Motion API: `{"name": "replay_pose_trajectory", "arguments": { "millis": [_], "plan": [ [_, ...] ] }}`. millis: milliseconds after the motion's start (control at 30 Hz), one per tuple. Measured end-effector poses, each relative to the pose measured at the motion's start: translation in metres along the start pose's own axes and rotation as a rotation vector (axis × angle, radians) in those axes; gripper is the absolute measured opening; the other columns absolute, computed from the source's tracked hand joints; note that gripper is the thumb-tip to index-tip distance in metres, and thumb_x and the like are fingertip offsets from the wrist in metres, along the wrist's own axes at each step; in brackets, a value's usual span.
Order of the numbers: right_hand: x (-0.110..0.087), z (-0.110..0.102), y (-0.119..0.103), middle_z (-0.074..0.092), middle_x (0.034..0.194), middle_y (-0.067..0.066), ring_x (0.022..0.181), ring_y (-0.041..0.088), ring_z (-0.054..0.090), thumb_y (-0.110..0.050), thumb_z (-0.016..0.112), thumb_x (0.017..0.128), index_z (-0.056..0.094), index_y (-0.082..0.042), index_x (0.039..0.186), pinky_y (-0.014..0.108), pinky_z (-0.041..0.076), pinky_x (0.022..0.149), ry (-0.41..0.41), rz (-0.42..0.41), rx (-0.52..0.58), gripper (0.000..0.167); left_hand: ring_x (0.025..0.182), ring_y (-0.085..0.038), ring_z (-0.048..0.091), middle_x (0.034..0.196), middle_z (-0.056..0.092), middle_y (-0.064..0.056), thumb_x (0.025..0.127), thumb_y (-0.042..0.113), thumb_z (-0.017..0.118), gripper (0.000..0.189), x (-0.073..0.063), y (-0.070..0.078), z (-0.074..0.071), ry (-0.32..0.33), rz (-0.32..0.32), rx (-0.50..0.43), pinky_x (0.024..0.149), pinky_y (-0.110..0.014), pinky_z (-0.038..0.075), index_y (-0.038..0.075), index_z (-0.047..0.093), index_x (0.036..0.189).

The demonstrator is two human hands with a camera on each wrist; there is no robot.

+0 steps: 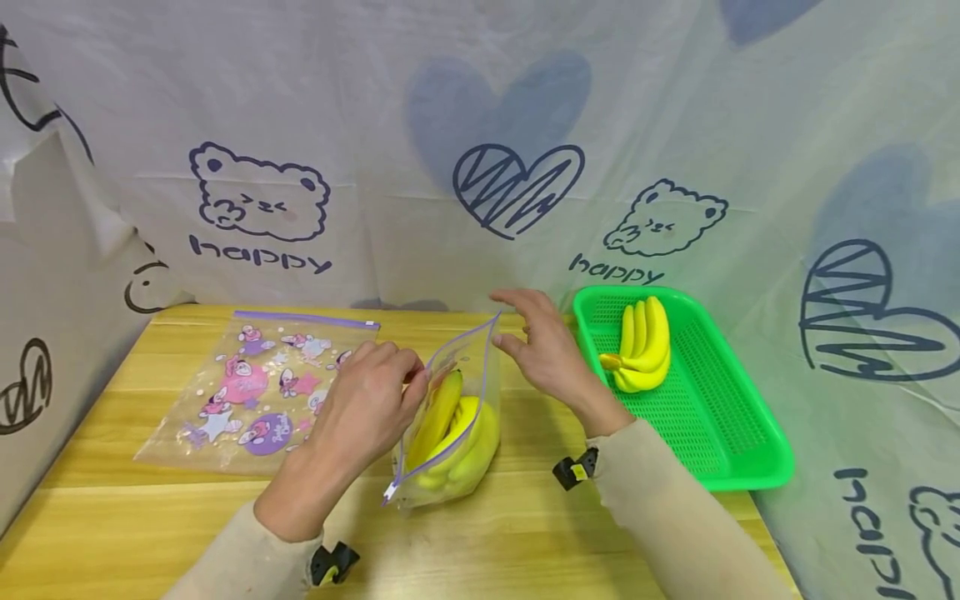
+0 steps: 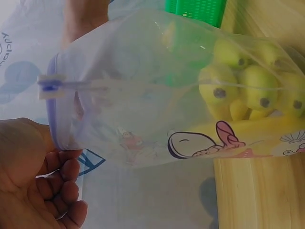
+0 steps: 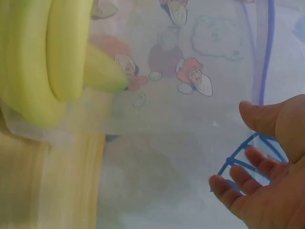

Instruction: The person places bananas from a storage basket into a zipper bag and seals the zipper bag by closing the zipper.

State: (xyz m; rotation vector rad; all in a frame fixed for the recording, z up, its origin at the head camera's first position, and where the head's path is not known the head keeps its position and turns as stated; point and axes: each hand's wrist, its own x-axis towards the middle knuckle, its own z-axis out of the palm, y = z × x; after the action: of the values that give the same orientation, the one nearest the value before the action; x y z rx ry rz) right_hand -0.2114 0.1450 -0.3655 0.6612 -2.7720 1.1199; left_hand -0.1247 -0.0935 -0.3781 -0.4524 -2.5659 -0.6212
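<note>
A clear zip bag (image 1: 474, 346) stands on the table with its mouth apart and purple zip edges. Inside it sit yellow bananas (image 1: 467, 446), their dark tips showing through the plastic in the left wrist view. My left hand (image 1: 367, 404) pinches the bag's rim on the left side, thumb and forefinger at the purple edge. The white zip slider (image 2: 51, 86) is at one end of the mouth. On the other side, my right hand (image 1: 546, 354) is spread beside the bag's far corner. In the right wrist view, its thumb and fingers (image 3: 226, 191) are apart, with nothing between them.
A second zip bag (image 1: 247, 383), printed with pink and purple cartoon figures, lies flat on the wooden table (image 1: 97, 517) at left. At right, a green plastic basket (image 1: 738, 400) holds another banana bunch (image 1: 647, 346). A printed cloth (image 1: 375, 100) hangs behind.
</note>
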Motion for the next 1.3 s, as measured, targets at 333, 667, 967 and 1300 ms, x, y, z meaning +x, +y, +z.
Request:
{"name": "replay_pose_trajectory", "arguments": {
  "millis": [333, 667, 967, 1300],
  "plan": [
    [-0.002, -0.003, -0.005, 0.066, 0.133, 0.010, 0.132, 0.033, 0.051, -0.020, 0.075, 0.099, 0.069, -0.011, 0.098, 0.051, 0.042, 0.115, 0.033, -0.124, -0.146, 0.011, 0.081, -0.030, 0.058, 0.082, 0.067, -0.008, 0.102, 0.014, 0.069, 0.017, 0.002, -0.007, -0.003, 0.027, 0.052, 0.001, 0.076, -0.041, 0.048, 0.003, 0.073, 0.090],
    [-0.010, -0.010, 0.000, 0.067, 0.125, 0.014, 0.127, 0.036, 0.055, -0.016, 0.076, 0.097, 0.068, -0.007, 0.091, 0.051, 0.040, 0.115, 0.084, -0.073, -0.157, 0.014, 0.085, -0.024, 0.055, 0.083, 0.064, -0.003, 0.102, 0.020, 0.070, 0.018, -0.002, -0.008, -0.008, -0.041, -0.035, -0.043, 0.080, -0.040, 0.047, 0.009, 0.072, 0.088],
    [-0.013, -0.021, 0.011, 0.064, 0.118, 0.015, 0.115, 0.035, 0.055, -0.016, 0.071, 0.098, 0.063, -0.005, 0.092, 0.050, 0.046, 0.104, 0.135, 0.022, -0.108, 0.015, 0.097, -0.027, 0.060, 0.101, 0.072, -0.003, 0.102, 0.033, 0.070, 0.021, -0.023, -0.029, -0.022, -0.209, -0.200, -0.077, 0.088, -0.048, 0.047, 0.012, 0.072, 0.102],
    [-0.018, -0.028, 0.023, 0.063, 0.115, 0.015, 0.109, 0.035, 0.053, -0.015, 0.071, 0.099, 0.063, -0.005, 0.092, 0.049, 0.044, 0.096, 0.148, 0.043, -0.097, 0.015, 0.115, -0.036, 0.060, 0.118, 0.074, -0.009, 0.095, 0.031, 0.080, 0.024, -0.035, -0.048, -0.026, -0.220, -0.202, -0.087, 0.102, -0.061, 0.041, 0.012, 0.075, 0.109]
  ]
}}
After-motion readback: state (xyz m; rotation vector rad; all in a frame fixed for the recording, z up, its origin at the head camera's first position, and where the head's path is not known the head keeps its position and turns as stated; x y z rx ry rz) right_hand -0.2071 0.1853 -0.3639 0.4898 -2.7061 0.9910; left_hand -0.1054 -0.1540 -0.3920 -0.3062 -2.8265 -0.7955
